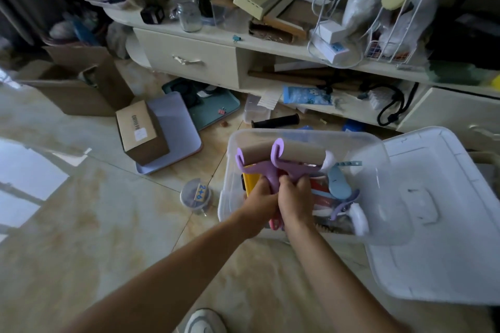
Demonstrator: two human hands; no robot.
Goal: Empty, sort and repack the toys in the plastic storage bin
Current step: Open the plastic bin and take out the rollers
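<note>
Two bare forearms reached out over the clear plastic bin (373, 149) on the tiled floor. Left hand (261, 201) and right hand (293, 197), side by side and touching, each gripped the handle of one purple toy roller: two rollers (296, 154) stood above the bin's left half. One white lid (443, 224) lay just right of the bin; one small round tub (195, 195) sat just left.

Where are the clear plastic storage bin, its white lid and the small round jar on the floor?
Clear plastic storage bin (305, 134), head view, far rim.
White lid (443, 213), head view, flat middle.
Small round jar (189, 199), head view, its top.
</note>
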